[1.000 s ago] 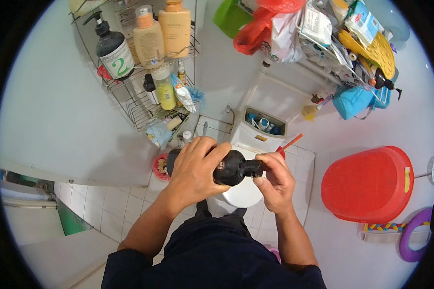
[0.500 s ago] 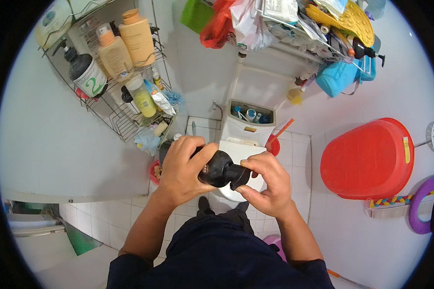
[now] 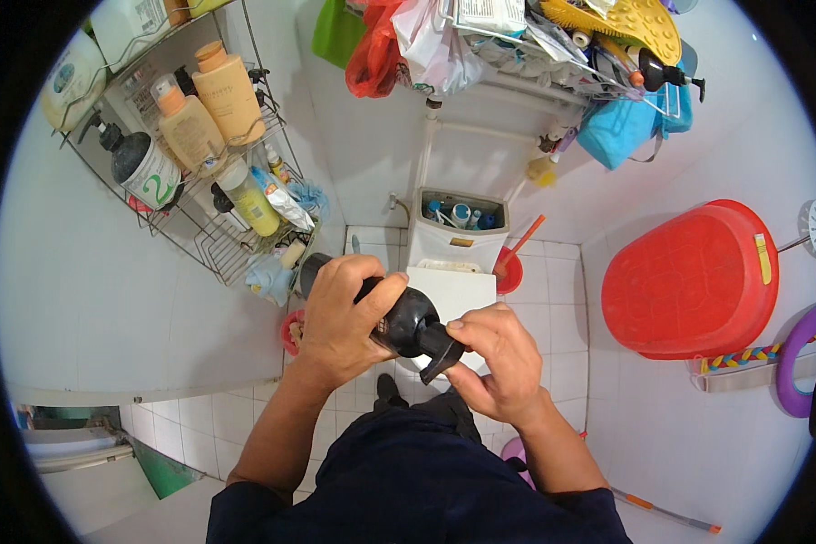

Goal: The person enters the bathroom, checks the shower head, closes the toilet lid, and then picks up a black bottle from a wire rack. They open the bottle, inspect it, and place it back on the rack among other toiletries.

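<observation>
A black pump bottle (image 3: 408, 320) lies on its side in the air in front of my body, its base to the left and its pump head (image 3: 440, 349) to the right. My left hand (image 3: 340, 317) wraps round the bottle's body and hides much of it. With thumb and fingers, my right hand (image 3: 494, 358) pinches the pump head, whose spout points down toward me. Below the bottle, the white toilet lid (image 3: 453, 295) shows in part.
On the left wall, a wire rack (image 3: 218, 240) holds several bottles, a peach bottle (image 3: 231, 95) among them. The toilet tank (image 3: 462, 243) stands ahead, open on top with small bottles inside. Beside it is a red bucket (image 3: 510, 272). A red basin (image 3: 689, 281) hangs on the right wall.
The pump head has turned, so its spout now points more toward me. My right hand has shifted slightly down and left with it. The left hand keeps its grip; the view has tilted a little.
</observation>
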Motion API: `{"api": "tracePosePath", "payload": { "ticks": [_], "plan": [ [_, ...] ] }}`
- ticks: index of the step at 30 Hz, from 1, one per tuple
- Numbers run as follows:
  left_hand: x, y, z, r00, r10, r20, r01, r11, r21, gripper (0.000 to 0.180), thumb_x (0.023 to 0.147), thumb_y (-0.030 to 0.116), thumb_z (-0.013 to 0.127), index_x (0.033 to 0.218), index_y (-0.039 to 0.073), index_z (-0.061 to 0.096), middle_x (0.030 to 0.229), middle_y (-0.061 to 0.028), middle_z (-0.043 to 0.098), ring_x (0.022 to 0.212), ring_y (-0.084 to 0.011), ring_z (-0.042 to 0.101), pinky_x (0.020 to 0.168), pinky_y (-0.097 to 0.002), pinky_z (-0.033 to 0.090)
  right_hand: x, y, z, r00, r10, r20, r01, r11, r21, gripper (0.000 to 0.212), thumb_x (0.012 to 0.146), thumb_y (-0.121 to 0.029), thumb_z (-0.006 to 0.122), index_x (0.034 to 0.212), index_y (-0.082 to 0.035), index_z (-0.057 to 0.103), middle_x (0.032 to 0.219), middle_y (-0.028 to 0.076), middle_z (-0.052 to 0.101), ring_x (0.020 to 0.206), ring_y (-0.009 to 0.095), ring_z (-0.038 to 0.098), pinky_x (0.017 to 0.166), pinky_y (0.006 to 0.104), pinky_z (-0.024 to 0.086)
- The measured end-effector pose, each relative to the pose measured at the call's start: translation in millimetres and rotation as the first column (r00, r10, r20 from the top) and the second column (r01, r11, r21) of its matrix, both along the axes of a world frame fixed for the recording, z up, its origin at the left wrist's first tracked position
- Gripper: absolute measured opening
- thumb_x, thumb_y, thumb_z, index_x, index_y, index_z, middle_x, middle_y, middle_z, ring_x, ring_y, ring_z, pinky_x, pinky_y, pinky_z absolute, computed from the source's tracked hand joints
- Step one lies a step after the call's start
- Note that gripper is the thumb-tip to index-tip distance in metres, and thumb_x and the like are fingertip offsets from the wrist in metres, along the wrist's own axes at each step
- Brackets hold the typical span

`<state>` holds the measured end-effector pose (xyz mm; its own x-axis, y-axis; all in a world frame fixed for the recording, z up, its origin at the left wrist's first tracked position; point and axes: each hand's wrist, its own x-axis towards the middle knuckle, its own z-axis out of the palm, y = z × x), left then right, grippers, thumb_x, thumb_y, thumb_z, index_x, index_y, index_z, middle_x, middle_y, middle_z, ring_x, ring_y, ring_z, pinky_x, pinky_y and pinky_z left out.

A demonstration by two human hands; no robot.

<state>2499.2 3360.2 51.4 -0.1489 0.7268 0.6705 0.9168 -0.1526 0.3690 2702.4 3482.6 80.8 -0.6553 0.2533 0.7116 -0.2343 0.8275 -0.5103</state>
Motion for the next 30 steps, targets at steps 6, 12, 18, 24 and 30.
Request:
{"api": "tracePosePath", "payload": {
  "ticks": [6,12,18,24,30],
  "plan": [
    [1.9,2.6,4.5,1.0,-0.008,0.011,0.008,1.0,0.018,0.074,0.062,0.02,0.094,0.128,0.011,0.062,0.114,-0.0106,0.056,0.103,-0.0341,0.058,0.089,-0.0466,0.047,0.0,6.8,0.6,1.0,-0.003,0.025,0.003,1.0,-0.028,0.047,0.076,-0.009,0.088,0.117,0.003,0.068,0.102,0.016,0.066,0.079,0.027,0.065,0.068,0.0345,0.054],
    [0.5,0.6,6.3,0.99,-0.006,0.14,0.022,0.993,-0.113,0.08,0.056,0.024,0.096,0.128,0.013,0.063,0.115,-0.0106,0.054,0.105,-0.0336,0.058,0.093,-0.0474,0.049,-5.6,14.2,6.4,0.996,-0.005,0.087,0.019,0.986,-0.165,0.044,0.081,-0.011,0.087,0.119,0.003,0.068,0.099,0.013,0.067,0.076,0.019,0.064,0.067,0.0302,0.054],
    [4.4,2.9,17.1,0.947,-0.024,0.321,0.095,0.974,-0.208,0.076,0.06,0.025,0.096,0.127,0.009,0.063,0.114,-0.0116,0.057,0.103,-0.033,0.06,0.089,-0.0434,0.051,-14.2,21.7,3.8,0.997,0.035,0.064,-0.008,0.926,-0.378,0.036,0.087,-0.011,0.084,0.117,0.003,0.069,0.095,0.009,0.065,0.079,0.016,0.062,0.069,0.0285,0.054],
    [5.2,3.6,24.3,0.879,-0.009,0.476,0.165,0.944,-0.286,0.076,0.063,0.026,0.096,0.128,0.008,0.062,0.112,-0.0117,0.058,0.101,-0.0325,0.062,0.088,-0.042,0.052,-20.5,26.5,7.2,0.992,0.071,0.107,-0.001,0.835,-0.551,0.032,0.091,-0.015,0.082,0.114,0.002,0.07,0.091,0.005,0.061,0.08,0.012,0.058,0.07,0.0269,0.051],
    [5.2,3.6,26.2,0.824,0.003,0.567,0.224,0.917,-0.33,0.078,0.063,0.02,0.096,0.13,0.004,0.06,0.114,-0.0119,0.063,0.103,-0.0279,0.063,0.091,-0.0376,0.053,-24.7,32.1,5.4,0.981,0.096,0.169,0.036,0.766,-0.642,0.031,0.094,-0.021,0.081,0.11,0.002,0.07,0.089,0.003,0.059,0.079,0.01,0.054,0.069,0.026,0.048]
  ]
}}
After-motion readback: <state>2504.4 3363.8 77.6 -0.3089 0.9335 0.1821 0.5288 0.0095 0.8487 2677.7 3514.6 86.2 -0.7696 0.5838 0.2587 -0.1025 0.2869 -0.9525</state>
